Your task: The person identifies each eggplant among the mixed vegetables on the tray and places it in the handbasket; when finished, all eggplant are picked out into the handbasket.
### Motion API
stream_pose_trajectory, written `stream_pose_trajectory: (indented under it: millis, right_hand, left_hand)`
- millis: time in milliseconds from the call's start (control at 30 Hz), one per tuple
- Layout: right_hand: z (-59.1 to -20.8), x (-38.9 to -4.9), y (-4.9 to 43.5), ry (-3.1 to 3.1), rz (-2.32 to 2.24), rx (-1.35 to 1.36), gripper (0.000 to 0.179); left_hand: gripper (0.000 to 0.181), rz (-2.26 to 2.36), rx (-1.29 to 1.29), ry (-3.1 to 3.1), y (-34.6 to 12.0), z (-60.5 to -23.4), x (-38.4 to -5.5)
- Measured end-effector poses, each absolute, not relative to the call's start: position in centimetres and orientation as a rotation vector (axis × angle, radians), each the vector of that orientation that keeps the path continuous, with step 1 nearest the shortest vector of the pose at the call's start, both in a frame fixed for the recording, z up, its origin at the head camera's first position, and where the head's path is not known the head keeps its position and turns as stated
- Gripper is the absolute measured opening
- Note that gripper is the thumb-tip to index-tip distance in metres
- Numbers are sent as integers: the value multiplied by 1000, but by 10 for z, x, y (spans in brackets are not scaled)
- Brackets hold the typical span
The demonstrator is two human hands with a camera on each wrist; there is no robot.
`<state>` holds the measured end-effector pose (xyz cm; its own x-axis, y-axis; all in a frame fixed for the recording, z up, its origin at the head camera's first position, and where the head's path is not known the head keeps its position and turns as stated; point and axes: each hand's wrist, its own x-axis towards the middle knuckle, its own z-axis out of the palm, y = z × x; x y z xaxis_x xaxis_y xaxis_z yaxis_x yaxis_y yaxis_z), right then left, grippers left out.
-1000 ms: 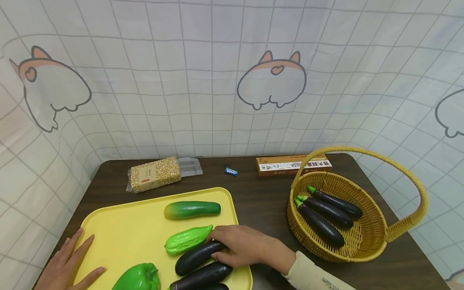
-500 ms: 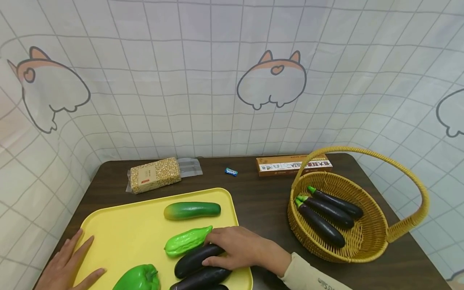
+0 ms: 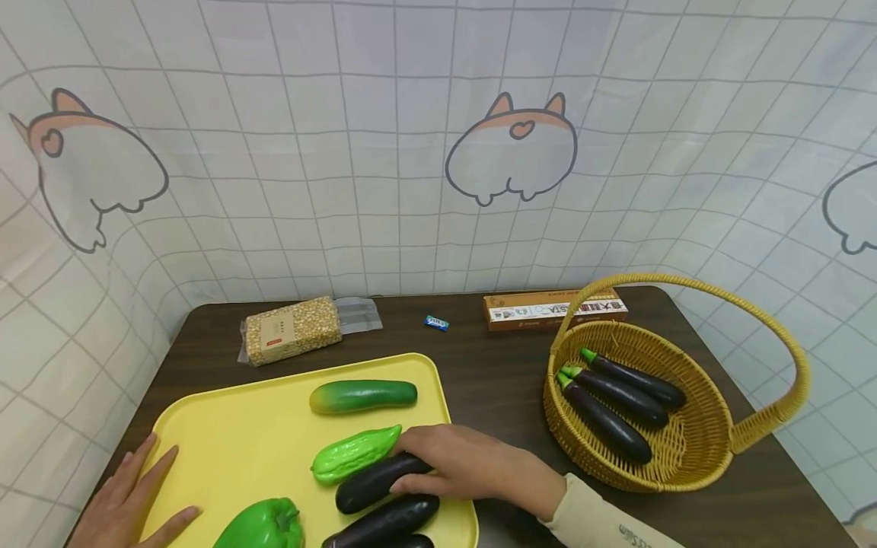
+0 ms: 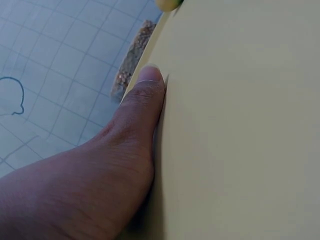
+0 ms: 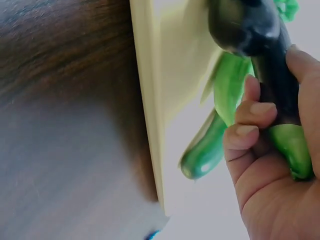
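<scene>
My right hand (image 3: 459, 466) grips an eggplant (image 3: 370, 485) near its green stem end, over the right part of the yellow tray (image 3: 233, 434). In the right wrist view, the thumb is on one side of the dark eggplant (image 5: 275, 85) and curled fingers on the other. A second eggplant (image 3: 387, 524) lies just below it, and part of a third (image 3: 416, 541) shows at the frame's bottom. Beside the gripped one is a light green bitter melon (image 3: 356, 455). My left hand (image 3: 123, 502) rests on the tray's left edge, fingers spread, thumb (image 4: 145, 95) along the rim.
A green cucumber-like vegetable (image 3: 363, 397) and a green bell pepper (image 3: 263, 524) lie on the tray. To the right stands a wicker basket (image 3: 706, 426) with a tall handle, three eggplants inside. Along the back are a grain bag (image 3: 291, 331), a small blue packet (image 3: 436, 323) and a long box (image 3: 521, 312).
My right hand has shifted slightly left and then back right with the eggplant. A gap now shows between that eggplant and the one below. My left hand stays in place.
</scene>
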<state>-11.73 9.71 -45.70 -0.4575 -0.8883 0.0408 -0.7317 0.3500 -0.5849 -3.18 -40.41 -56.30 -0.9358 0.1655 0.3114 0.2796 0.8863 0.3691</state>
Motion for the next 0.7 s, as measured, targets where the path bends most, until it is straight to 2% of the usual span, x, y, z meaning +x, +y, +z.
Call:
stream_pose_trajectory:
  millis: [400, 700]
  right_hand:
    - [-423, -122, 130, 2457, -867, -1401, 32]
    - [-400, -130, 173, 2617, -908, -1308, 35]
  left_hand:
    - [101, -629, -311, -2804, -402, -564, -31]
    - [99, -625, -296, -2819, -403, -563, -31]
